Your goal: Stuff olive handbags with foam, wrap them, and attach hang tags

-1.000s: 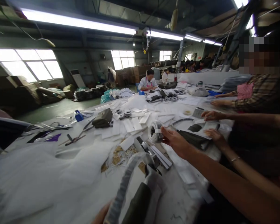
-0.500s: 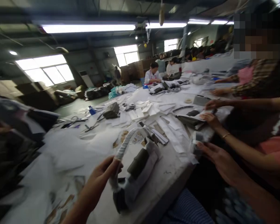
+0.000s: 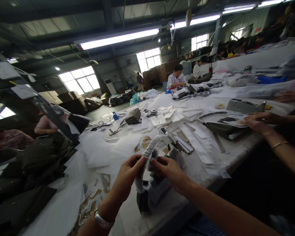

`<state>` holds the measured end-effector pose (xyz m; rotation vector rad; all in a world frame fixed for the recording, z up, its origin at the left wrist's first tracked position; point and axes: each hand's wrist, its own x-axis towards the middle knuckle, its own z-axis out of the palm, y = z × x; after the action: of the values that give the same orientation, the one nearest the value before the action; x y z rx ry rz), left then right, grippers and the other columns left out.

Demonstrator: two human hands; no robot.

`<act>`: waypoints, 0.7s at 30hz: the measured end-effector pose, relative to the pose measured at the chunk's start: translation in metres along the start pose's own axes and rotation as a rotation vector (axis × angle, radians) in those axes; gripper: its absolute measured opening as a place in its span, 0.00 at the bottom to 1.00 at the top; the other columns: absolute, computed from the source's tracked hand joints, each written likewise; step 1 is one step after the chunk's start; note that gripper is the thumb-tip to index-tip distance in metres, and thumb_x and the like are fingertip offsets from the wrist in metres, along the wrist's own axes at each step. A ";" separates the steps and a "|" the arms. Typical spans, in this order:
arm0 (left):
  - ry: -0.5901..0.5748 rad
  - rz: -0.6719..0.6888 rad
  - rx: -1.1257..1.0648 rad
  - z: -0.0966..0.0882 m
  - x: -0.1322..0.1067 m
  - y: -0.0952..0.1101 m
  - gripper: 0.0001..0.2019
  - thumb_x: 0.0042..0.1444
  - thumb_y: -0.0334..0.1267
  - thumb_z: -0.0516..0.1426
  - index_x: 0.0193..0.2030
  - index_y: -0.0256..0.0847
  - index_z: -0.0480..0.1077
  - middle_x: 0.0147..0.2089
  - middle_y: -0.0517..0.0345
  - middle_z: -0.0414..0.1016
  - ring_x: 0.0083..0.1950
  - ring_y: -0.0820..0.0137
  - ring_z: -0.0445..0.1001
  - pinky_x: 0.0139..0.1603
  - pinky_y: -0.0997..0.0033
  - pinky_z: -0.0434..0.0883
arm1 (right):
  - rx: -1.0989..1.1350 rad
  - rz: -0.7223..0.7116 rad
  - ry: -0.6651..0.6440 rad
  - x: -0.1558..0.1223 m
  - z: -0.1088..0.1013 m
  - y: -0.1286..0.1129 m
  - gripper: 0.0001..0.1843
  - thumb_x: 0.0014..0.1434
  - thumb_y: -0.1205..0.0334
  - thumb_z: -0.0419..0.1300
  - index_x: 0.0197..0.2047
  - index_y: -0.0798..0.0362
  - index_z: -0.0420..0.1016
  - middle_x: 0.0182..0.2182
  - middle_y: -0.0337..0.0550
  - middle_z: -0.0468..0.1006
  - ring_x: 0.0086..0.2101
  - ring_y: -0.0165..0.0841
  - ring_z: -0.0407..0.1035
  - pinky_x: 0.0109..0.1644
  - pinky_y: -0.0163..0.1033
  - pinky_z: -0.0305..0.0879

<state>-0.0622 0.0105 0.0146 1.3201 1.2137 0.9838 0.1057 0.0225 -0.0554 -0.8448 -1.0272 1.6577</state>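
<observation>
A dark olive handbag (image 3: 147,193) stands at the near edge of the long white table (image 3: 186,170), partly covered in white wrapping paper. Its curved handle (image 3: 151,149) is wound in white paper and arches upward. My left hand (image 3: 127,177) pinches the lower left part of the handle. My right hand (image 3: 168,172) grips the wrapping at the handle's base, just right of my left hand. Both hands touch the bag at once.
Loose white paper sheets (image 3: 98,150), tape rolls (image 3: 151,112), scissors (image 3: 115,131) and another olive bag (image 3: 134,116) cover the table. A co-worker's hands (image 3: 255,121) rest on flat olive pieces at right. Dark bags (image 3: 39,157) pile at left. More people sit farther back.
My right hand came in from the right and took hold of the bag's wrapping. My left hand slid up the handle. The view swung left and down.
</observation>
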 end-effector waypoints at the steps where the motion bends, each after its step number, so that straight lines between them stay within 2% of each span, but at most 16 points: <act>1: 0.005 0.015 0.000 0.000 0.001 0.000 0.20 0.53 0.54 0.64 0.44 0.40 0.76 0.33 0.59 0.76 0.37 0.68 0.72 0.37 0.73 0.68 | 0.023 -0.001 -0.023 0.001 0.003 -0.001 0.28 0.54 0.41 0.68 0.48 0.54 0.81 0.42 0.48 0.81 0.40 0.35 0.74 0.43 0.39 0.70; 3: 0.030 0.043 0.025 0.000 0.002 0.000 0.20 0.53 0.53 0.64 0.45 0.40 0.75 0.36 0.57 0.77 0.40 0.66 0.74 0.40 0.71 0.70 | 0.057 -0.005 -0.054 0.000 0.009 -0.006 0.27 0.54 0.42 0.68 0.49 0.53 0.80 0.43 0.47 0.81 0.42 0.36 0.74 0.48 0.40 0.70; 7: 0.090 0.116 0.101 -0.002 0.006 -0.001 0.21 0.52 0.52 0.65 0.46 0.41 0.73 0.37 0.57 0.76 0.39 0.66 0.74 0.40 0.70 0.70 | 0.107 -0.024 -0.091 -0.005 0.017 -0.019 0.25 0.55 0.42 0.68 0.47 0.53 0.81 0.41 0.46 0.81 0.43 0.36 0.74 0.53 0.41 0.69; 10: 0.102 0.124 0.151 -0.005 0.009 -0.001 0.20 0.52 0.53 0.65 0.43 0.40 0.73 0.35 0.58 0.74 0.35 0.70 0.72 0.34 0.73 0.68 | 0.110 -0.054 -0.067 -0.007 0.019 -0.026 0.27 0.55 0.39 0.66 0.43 0.56 0.82 0.38 0.47 0.80 0.39 0.34 0.74 0.53 0.42 0.70; 12: 0.101 0.107 0.180 -0.007 0.012 0.000 0.22 0.51 0.54 0.65 0.44 0.40 0.73 0.34 0.58 0.73 0.34 0.70 0.71 0.32 0.74 0.68 | 0.092 -0.075 -0.034 -0.007 0.020 -0.028 0.27 0.54 0.39 0.67 0.43 0.55 0.82 0.38 0.46 0.80 0.38 0.33 0.74 0.52 0.42 0.71; 14: 0.096 0.114 0.215 -0.010 0.016 0.000 0.26 0.49 0.54 0.66 0.50 0.41 0.73 0.41 0.54 0.75 0.40 0.66 0.73 0.36 0.71 0.71 | 0.074 -0.107 0.013 -0.004 0.021 -0.028 0.26 0.51 0.40 0.69 0.43 0.54 0.81 0.38 0.44 0.79 0.36 0.33 0.73 0.48 0.41 0.72; 17: -0.039 0.138 0.254 -0.012 0.021 0.000 0.26 0.54 0.54 0.63 0.56 0.43 0.72 0.53 0.51 0.76 0.54 0.58 0.73 0.51 0.65 0.72 | 0.065 -0.147 0.064 0.001 0.023 -0.025 0.25 0.50 0.42 0.71 0.42 0.54 0.81 0.35 0.42 0.79 0.35 0.33 0.72 0.45 0.41 0.72; 19: -0.158 0.149 0.282 -0.011 0.021 0.001 0.23 0.59 0.54 0.58 0.55 0.43 0.74 0.52 0.53 0.78 0.55 0.58 0.73 0.57 0.65 0.69 | -0.007 -0.173 0.072 0.002 0.023 -0.026 0.23 0.53 0.42 0.68 0.39 0.54 0.81 0.33 0.42 0.79 0.34 0.34 0.72 0.43 0.40 0.72; 21: -0.181 0.141 0.299 -0.010 0.018 0.001 0.22 0.60 0.55 0.58 0.53 0.44 0.75 0.49 0.55 0.80 0.52 0.60 0.74 0.57 0.67 0.68 | -0.219 -0.263 0.079 0.002 0.019 -0.028 0.21 0.58 0.42 0.64 0.35 0.54 0.81 0.32 0.43 0.79 0.34 0.35 0.72 0.42 0.40 0.70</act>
<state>-0.0686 0.0299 0.0157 1.7107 1.1711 0.7804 0.0990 0.0244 -0.0222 -0.8689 -1.2229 1.2984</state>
